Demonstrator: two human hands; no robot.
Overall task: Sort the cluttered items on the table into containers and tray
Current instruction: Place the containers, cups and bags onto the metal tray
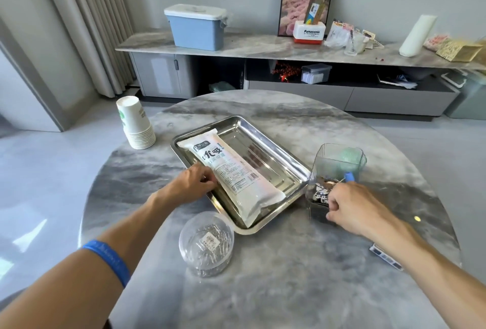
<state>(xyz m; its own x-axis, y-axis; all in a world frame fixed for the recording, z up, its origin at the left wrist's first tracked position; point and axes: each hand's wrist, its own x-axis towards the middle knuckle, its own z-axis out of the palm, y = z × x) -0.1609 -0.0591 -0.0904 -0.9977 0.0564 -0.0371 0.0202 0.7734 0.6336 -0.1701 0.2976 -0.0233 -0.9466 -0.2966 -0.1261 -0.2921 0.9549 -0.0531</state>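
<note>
While my left hand (196, 180) rests its open fingers on the white bag (231, 173) in the tray (276, 149) and my right hand (349, 207) pinches something small over the clear box (335, 170), the cups (136, 124), round tub (206, 242) and a small flat thing (385, 256) wait on the desk (289, 289).

Left hand (193, 181) loosely curled, right hand (352, 209) fisted

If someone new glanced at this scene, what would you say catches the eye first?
Most striking is the shiny steel tray at the table's centre, with a long white packet lying diagonally in it and the left hand touching the packet's near edge. Right of the tray, the right hand is at a clear square container of small items. A round clear tub sits nearer, and a stack of paper cups at far left.
</note>
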